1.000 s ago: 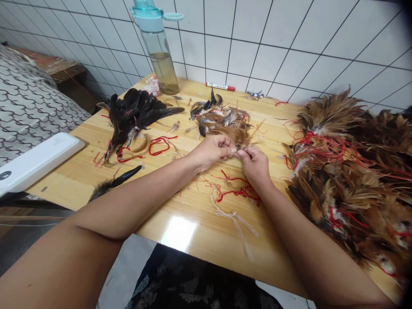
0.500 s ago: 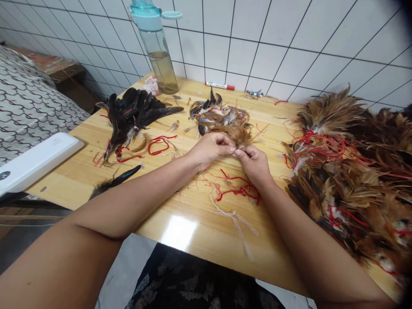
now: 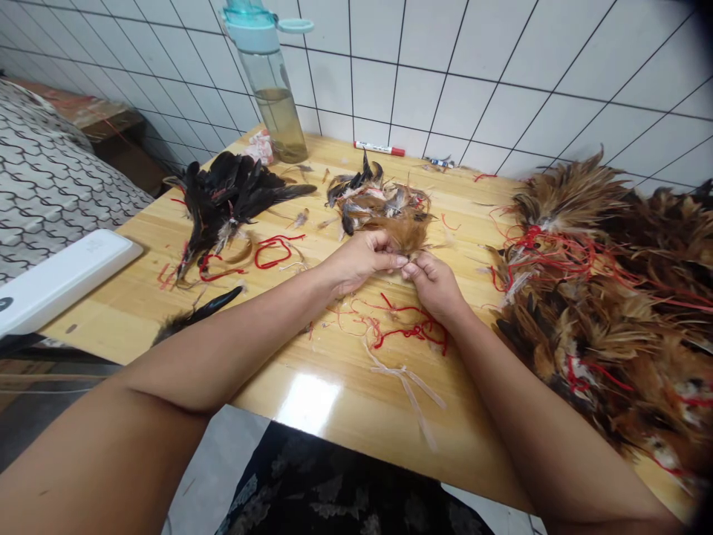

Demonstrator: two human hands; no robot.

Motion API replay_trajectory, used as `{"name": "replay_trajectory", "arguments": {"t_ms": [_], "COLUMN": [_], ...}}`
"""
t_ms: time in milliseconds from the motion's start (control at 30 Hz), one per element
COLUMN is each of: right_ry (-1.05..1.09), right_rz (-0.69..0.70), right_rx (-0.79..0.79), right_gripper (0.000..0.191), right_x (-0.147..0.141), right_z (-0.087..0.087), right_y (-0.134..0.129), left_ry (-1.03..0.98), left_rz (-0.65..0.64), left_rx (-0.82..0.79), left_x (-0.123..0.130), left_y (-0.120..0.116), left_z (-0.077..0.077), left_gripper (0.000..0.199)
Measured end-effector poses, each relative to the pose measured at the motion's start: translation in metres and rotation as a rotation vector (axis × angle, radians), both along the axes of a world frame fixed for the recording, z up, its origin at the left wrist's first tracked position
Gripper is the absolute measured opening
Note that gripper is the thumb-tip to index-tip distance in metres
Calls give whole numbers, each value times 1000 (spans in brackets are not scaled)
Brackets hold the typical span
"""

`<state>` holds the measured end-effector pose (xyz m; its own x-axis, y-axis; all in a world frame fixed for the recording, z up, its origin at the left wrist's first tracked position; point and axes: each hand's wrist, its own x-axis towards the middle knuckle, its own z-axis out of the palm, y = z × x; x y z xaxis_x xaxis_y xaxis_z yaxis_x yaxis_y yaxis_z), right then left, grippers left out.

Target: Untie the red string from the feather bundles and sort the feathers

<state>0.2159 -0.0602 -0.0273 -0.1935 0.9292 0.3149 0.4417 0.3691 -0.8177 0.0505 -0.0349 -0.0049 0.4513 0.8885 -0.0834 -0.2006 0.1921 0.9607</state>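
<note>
Over the middle of the wooden table (image 3: 345,364), my left hand (image 3: 370,260) is closed on a small bunch of brown feathers (image 3: 409,230), whose tips fan out away from me. My right hand (image 3: 431,279) pinches at the bunch's near end, its fingertips meeting the left thumb. Fine detail between the fingertips is too small to make out. Just beyond lies a mixed pile of loose feathers (image 3: 373,197). Tangled red string (image 3: 409,331) and a strip of clear ribbon (image 3: 409,386) lie on the wood below my hands.
Large bundles of brown feathers (image 3: 607,319) tied with red string cover the right side. Black feathers (image 3: 228,197) lie at the left. A water bottle (image 3: 278,111) and a red marker (image 3: 379,148) stand and lie near the tiled wall. A white device (image 3: 67,279) sits at the left edge.
My right hand has shifted slightly to the left, closer against the left fingertips. The brown feathers between my hands now stand more gathered and upright.
</note>
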Motion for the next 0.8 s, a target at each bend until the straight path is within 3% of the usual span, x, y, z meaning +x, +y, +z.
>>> {"name": "replay_trajectory", "arguments": {"t_ms": [333,633,800], "right_ry": [-17,44,54], "right_rz": [-1,27,19], "right_rx": [3,-41,10], "right_gripper": [25,29,31], "right_x": [-3,-2,-3], "right_z": [0,1,-1], "right_y": [-2,-2,-1], "left_ry": [-39,60,84], "left_rz": [-117,-53,-29], "left_rx": [39,172,211], "left_x": [0,1,3], "left_y": [0,1,-3], "left_z": [1,2,5], "left_gripper": [29,22,22]}}
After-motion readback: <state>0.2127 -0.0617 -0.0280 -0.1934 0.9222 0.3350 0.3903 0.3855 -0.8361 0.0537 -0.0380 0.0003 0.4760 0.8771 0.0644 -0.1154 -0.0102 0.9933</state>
